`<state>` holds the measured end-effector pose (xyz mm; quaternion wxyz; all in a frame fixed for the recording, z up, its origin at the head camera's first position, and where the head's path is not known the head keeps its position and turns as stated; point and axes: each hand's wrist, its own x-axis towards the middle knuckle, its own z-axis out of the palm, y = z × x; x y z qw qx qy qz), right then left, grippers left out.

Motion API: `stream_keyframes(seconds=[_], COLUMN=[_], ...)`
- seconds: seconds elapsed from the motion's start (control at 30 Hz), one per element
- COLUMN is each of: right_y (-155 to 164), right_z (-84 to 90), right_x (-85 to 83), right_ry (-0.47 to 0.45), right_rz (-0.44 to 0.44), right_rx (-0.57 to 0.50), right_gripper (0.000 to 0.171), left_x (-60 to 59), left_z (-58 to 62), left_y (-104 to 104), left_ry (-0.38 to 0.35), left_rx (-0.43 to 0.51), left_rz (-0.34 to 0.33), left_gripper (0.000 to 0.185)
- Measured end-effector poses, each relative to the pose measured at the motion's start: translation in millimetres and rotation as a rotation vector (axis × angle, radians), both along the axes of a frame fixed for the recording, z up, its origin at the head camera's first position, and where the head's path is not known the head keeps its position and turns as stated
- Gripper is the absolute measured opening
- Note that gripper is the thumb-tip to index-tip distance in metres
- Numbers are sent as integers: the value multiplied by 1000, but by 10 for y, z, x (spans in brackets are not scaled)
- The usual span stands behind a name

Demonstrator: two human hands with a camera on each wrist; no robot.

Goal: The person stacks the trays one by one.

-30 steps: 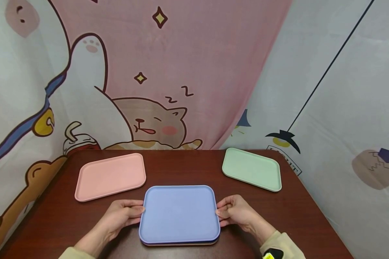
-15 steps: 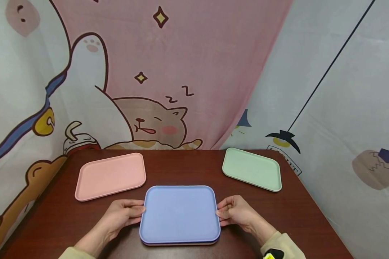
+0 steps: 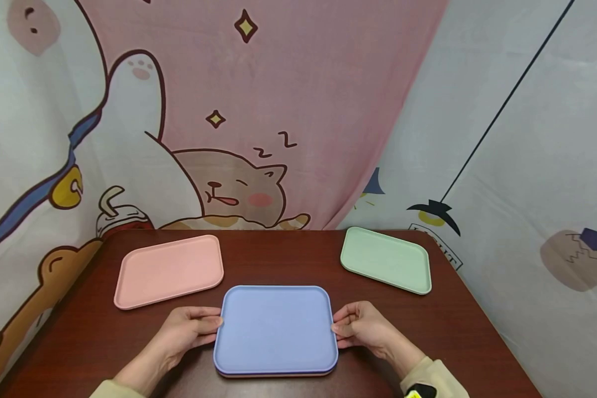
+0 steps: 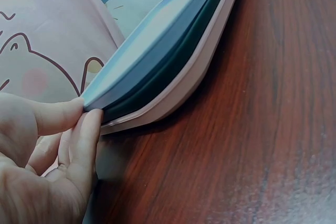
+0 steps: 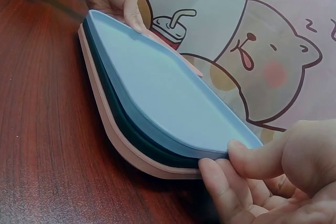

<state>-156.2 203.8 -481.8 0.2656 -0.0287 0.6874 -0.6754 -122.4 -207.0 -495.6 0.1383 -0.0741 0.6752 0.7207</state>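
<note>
The blue tray (image 3: 276,327) sat at the near middle of the dark wooden table (image 3: 477,342), topmost in a small stack: the wrist views showed a dark tray (image 5: 123,124) under it and a pale pink bottom tray (image 5: 113,140) resting on the wood. The left hand (image 3: 186,330) pinched the blue tray's left edge, thumb above and fingers curled beneath, and the right hand (image 3: 363,326) clamped the right edge the same way. Bare table lay on both sides of the stack and between it and the near edge. A separate pink tray (image 3: 169,271) lay close to the stack's far left corner, and a green tray (image 3: 386,258) lay farther off at the far right, near the table's right edge. Cartoon curtains (image 3: 258,110) closed in the back and sides. From the head view the lower trays showed only as a thin rim, and whether the blue tray was lifted clear of the dark one could not be told. Compared with a second before, the hands and stack had barely shifted.
</note>
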Motion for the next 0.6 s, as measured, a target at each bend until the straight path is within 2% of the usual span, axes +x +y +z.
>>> stream_keyframes(seconds=[0.4, 0.6], right_y=[7, 10], right_z=[1, 15], right_x=[11, 9], right_ry=[0, 7], right_rz=[-33, -57], right_rx=[32, 24], right_gripper=[21, 23], left_x=[13, 3], left_z=[-10, 37], left_y=[1, -1], left_ry=[-8, -12], left_rx=[-49, -54], left_rz=[28, 53], left_gripper=[46, 43])
